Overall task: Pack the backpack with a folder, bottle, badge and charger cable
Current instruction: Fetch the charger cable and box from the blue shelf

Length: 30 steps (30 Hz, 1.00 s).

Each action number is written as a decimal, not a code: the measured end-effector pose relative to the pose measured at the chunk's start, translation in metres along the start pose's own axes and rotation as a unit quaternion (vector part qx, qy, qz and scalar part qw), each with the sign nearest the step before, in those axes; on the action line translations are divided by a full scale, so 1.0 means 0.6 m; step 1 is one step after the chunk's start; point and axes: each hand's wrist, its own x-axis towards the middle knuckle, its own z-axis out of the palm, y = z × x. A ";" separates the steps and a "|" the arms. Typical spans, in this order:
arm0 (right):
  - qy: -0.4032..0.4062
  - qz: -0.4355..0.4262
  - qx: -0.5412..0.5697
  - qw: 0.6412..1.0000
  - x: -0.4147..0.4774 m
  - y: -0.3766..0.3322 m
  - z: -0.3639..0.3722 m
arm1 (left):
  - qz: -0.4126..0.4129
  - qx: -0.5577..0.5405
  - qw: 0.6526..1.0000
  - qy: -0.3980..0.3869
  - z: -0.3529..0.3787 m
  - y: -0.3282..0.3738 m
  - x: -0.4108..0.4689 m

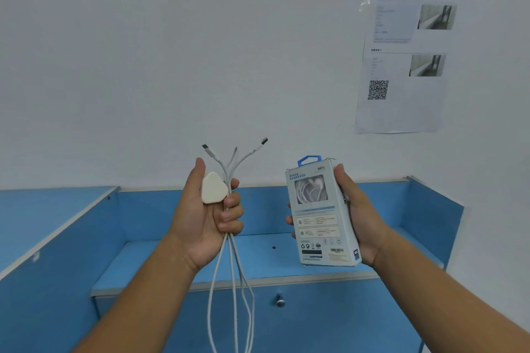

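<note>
l hand (pixel 206 218) gripped cable (pixel 213 188), ends hanging below the fist. r hand (pixel 358 218) held earphone box (pixel 324 215). no backpack, folder, bottle or badge in view; cable not packed yet, prob. early on.

I have open air between the left grip (pixel 206 218) and the earphone box (pixel 321 215) in the right grip (pixel 358 218). Below, the blue worktop (pixel 272 264) is hemmed by a left panel (pixel 86 266) and right panel (pixel 430 209); the charger cable (pixel 228 239) dangles across its front edge.
</note>
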 end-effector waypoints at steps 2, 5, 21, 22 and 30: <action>-0.001 0.002 -0.014 1.000 0.004 0.006 -0.005 | 0.007 0.010 1.000 0.009 0.002 -0.008 -0.002; 0.013 0.012 -0.025 1.000 0.027 0.023 0.002 | 0.017 0.017 0.999 0.025 -0.005 -0.021 -0.006; 0.152 -0.027 0.000 0.988 -0.095 0.008 -0.115 | -0.095 -0.049 0.985 -0.133 0.120 -0.191 0.093; 0.171 -0.044 -0.002 0.984 -0.130 -0.002 -0.128 | -0.113 -0.049 0.980 -0.154 0.145 -0.209 0.092; 0.425 -0.105 -0.044 0.898 -0.523 -0.035 -0.177 | -0.310 -0.063 0.877 -0.363 0.401 -0.428 -0.024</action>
